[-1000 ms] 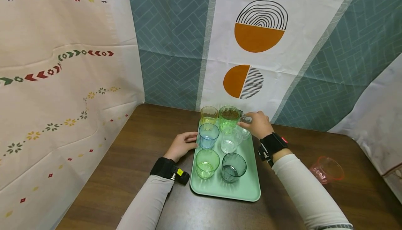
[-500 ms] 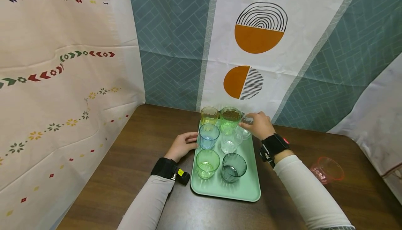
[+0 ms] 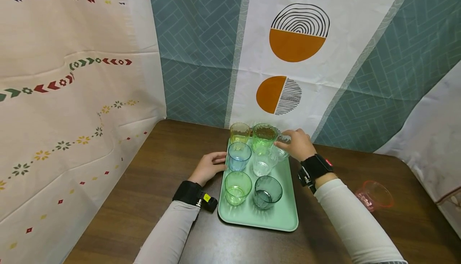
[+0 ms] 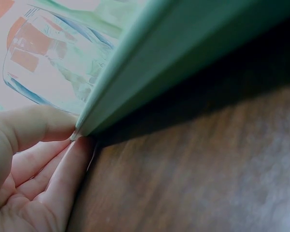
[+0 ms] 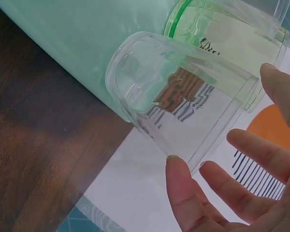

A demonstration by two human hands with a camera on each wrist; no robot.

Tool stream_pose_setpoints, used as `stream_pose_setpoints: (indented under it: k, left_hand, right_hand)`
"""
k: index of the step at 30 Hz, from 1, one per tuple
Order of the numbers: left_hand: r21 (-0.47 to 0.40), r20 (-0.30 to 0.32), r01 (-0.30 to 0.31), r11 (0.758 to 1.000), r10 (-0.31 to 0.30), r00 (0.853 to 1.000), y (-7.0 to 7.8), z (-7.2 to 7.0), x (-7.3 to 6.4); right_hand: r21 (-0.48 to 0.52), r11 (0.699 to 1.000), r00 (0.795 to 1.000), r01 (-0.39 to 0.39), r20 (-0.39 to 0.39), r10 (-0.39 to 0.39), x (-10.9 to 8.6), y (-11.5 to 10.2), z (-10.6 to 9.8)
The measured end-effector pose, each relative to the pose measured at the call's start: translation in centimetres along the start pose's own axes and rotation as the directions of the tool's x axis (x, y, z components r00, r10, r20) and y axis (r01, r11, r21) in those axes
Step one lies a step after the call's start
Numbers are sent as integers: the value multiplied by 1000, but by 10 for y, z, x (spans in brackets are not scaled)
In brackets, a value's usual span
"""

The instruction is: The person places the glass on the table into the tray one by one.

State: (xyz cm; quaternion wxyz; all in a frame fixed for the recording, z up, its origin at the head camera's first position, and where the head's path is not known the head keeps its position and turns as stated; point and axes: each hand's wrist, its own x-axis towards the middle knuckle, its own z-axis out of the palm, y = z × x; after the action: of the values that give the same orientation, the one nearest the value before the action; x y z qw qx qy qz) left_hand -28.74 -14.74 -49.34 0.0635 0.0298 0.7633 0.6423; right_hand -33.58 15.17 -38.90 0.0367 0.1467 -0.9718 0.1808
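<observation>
My left hand pinches the left rim of a mint green tray, thumb above and fingers below. My right hand holds a clear glass by its rim at the tray's right edge; the hand partly covers it in the head view. Upright on the tray stand a yellow glass, a green glass, a blue glass, another clear glass, a light green glass and a dark grey-green glass. The blue glass is just beside my left fingers.
A pink glass is on the brown wooden table, right of my right forearm. Patterned cloths hang behind the table and along its left and right sides. The tray's far end reaches close to the back cloth.
My right hand has shifted very slightly right with the clear glass. The left hand keeps its hold on the tray, and the other glasses stand where they were.
</observation>
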Motion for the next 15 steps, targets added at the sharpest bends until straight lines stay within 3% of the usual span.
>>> stream_pose_setpoints:
  k: [9, 15]
  left_hand:
    - [4, 4, 3, 1000, -3, 1000, 0, 0, 1]
    - [10, 6, -2, 1000, 2, 1000, -2, -1, 1]
  right_hand:
    - [30, 1000, 1000, -1, -1, 1, -5, 6, -12]
    - [-5, 1000, 1000, -14, -9, 14, -13, 18, -25]
